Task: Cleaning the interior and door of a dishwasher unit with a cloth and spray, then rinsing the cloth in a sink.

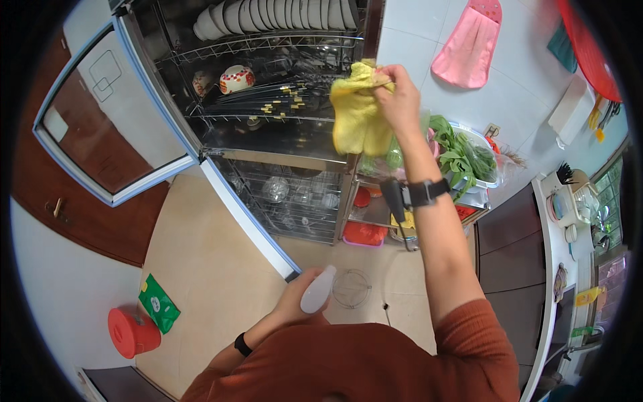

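Observation:
My right hand (400, 100) is raised before the right side of a metal dish cabinet (281, 156), pinching a yellow cloth (359, 118) that hangs down from the fingers. Low in front of my body, my left hand (301, 296) is wrapped around a whitish object (319, 291), perhaps a spray bottle; its lower part is hidden. Behind the cloth, the cabinet holds a row of bowls (281, 17) on the upper rack. A patterned bowl (237, 79) and many dark chopsticks (251, 103) lie on the rack below. Glassware (276, 190) stands in the lower compartment.
Open cabinet doors, one upper (113, 196) and one lower (251, 226), jut out at the left. A shelf rack with leafy greens (454, 151) stands to the right of the cabinet. A wire ring stand (351, 289) is on the floor; a red bin (133, 334) stands at lower left.

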Demonstrator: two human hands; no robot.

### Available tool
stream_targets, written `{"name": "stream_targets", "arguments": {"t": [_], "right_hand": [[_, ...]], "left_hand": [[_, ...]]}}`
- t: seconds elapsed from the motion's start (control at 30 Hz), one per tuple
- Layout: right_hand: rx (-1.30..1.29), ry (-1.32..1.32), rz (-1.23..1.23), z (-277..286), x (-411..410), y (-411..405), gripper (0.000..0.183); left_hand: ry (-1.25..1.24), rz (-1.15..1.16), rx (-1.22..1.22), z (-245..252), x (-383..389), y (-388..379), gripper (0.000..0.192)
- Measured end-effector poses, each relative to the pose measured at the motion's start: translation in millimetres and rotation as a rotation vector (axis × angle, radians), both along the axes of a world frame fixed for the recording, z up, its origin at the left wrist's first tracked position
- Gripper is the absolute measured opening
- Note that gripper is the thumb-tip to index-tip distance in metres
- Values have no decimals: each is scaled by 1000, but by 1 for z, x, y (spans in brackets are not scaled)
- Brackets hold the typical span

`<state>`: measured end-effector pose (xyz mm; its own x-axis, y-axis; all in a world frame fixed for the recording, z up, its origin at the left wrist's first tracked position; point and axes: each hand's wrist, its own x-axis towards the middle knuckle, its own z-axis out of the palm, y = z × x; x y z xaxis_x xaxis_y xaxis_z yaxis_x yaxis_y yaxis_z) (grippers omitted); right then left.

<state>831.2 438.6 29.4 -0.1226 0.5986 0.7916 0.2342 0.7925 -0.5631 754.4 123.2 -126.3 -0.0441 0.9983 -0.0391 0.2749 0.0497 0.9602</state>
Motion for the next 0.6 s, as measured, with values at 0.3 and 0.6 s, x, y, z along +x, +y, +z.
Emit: {"name": "stream_targets", "arguments": {"t": [0.3,0.6], "right_hand": [[-235,49,-137,-209,-27,-7,11],[138,522,116,16,-45,30,19]], "left_hand": [[-171,61,10,-11,-31,18,46],[442,103,5,-21,-26,12,35]]}}
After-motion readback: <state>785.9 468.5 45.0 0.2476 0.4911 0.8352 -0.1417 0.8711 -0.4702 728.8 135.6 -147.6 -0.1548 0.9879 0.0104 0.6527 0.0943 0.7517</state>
